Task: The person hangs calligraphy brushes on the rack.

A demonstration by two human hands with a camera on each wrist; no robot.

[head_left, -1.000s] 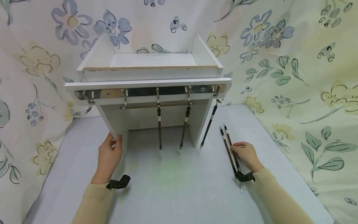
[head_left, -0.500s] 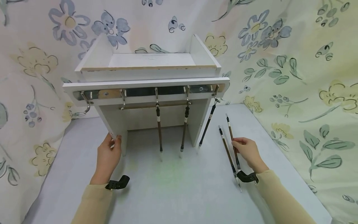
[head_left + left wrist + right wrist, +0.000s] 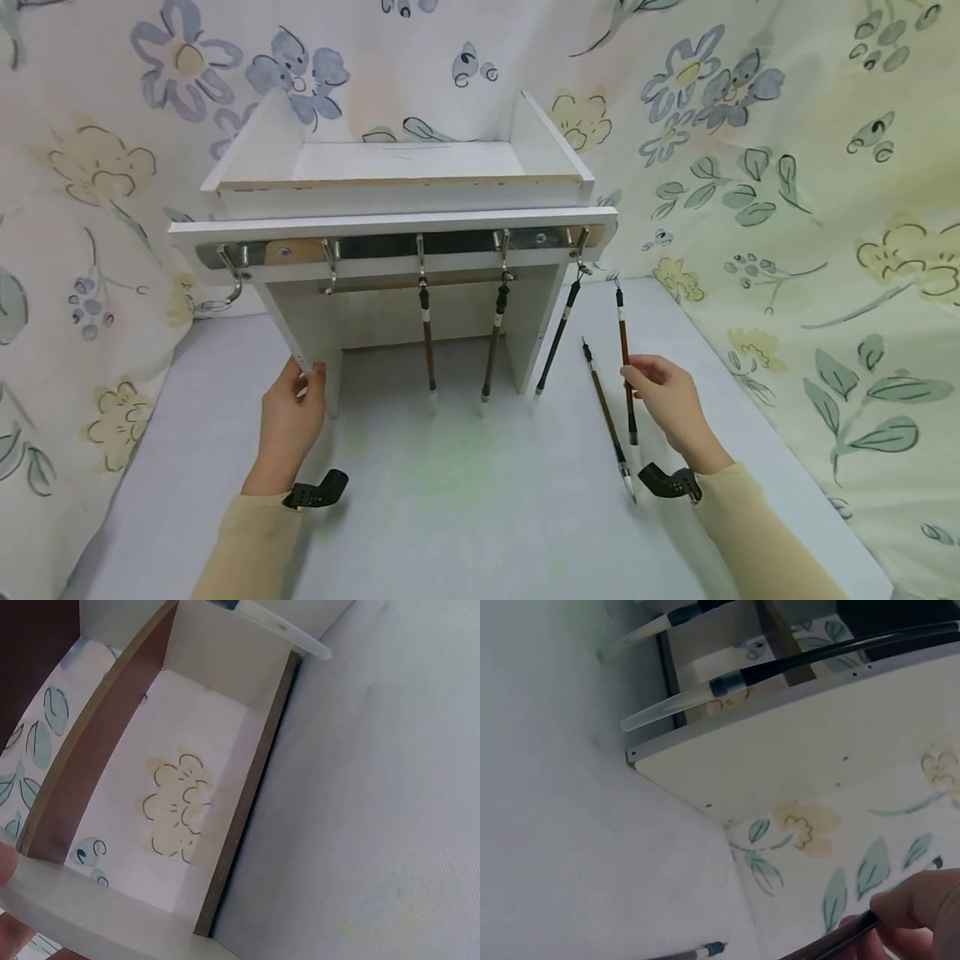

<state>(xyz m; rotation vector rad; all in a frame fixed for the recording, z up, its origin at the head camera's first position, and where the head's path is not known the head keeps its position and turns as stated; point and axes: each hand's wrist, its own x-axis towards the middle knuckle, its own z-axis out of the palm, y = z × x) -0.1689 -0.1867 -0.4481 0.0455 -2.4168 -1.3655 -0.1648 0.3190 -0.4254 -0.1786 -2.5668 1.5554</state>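
Note:
At the right of the head view, my right hand (image 3: 670,407) pinches a brown calligraphy brush (image 3: 623,329) by its handle, loop end up and bristles down. A second calligraphy brush (image 3: 606,408) lies slantwise on the table just left of it. My left hand (image 3: 288,427) grips the front edge of the left side panel of a white shelf rack (image 3: 390,223). From the rack's metal hooks hang three more brushes: a middle one (image 3: 428,343), another (image 3: 493,346) to its right, and one (image 3: 559,337) at the right end. Right wrist view: thumb and fingers (image 3: 915,900) hold the brush handle.
Two hooks at the left of the rail, an end hook (image 3: 236,275) and its neighbour (image 3: 333,268), carry no brush. Floral cloth (image 3: 750,275) covers the wall behind and at both sides. A pale sheet (image 3: 450,517) covers the table.
My right hand has lifted one brush from beside the other and tipped it more upright, its loop end rising. The remaining brush has shifted slightly left. My left hand stays on the panel.

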